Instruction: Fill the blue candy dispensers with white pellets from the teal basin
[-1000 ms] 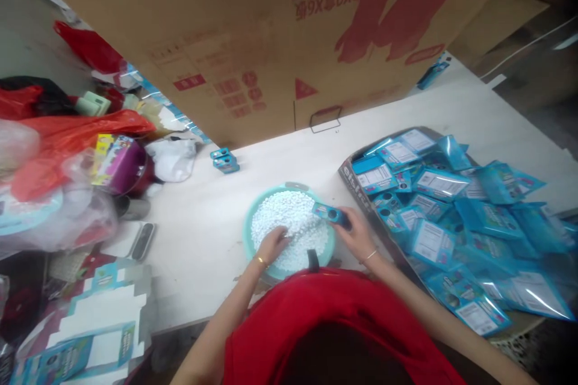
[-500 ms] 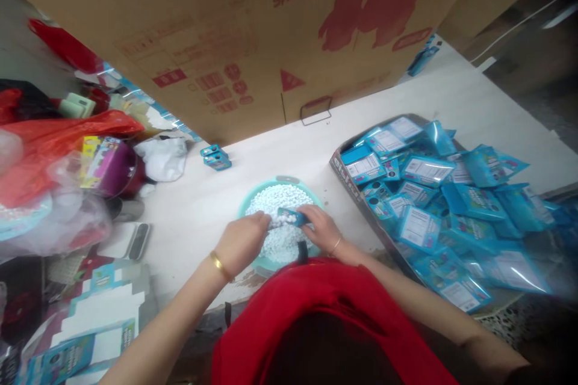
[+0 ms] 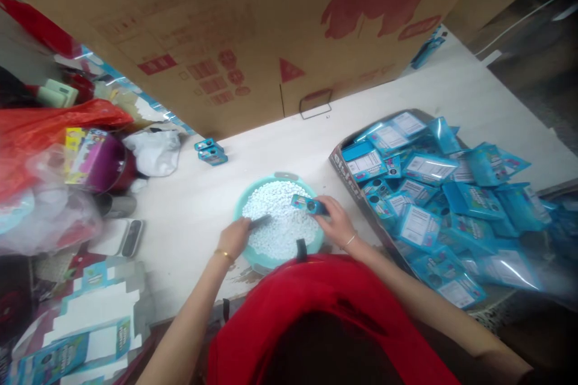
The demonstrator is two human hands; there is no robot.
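A: Surroundings and obstructions?

B: A large cardboard box [image 3: 248, 18] blocks the rear of the desk [image 3: 189, 222]. A red garment [image 3: 280, 289] covers part of the near edge of a green bowl [image 3: 240, 204]. A shallow carton [image 3: 354, 186], heaped with blue packets [image 3: 419, 225], bounds the right side. Two small blue boxes [image 3: 211, 152] sit near the cardboard box's left corner.

A: Changes from half a second earlier?

B: The left hand [image 3: 235, 237] has withdrawn from the slim blue box [image 3: 302, 203] to the bowl's left rim, exposing the dark tool [image 3: 259, 221] it grips. The right hand [image 3: 338, 225] has carried the slim blue box rightward.

A: Its position and alignment?

B: Over the right part of the white pellets [image 3: 275, 240], pinched at its right end by the right hand. The long axis runs roughly left to right, slightly aslant; the free end points left and a little away from the person. Whether the tool touches the pellets, I cannot tell.
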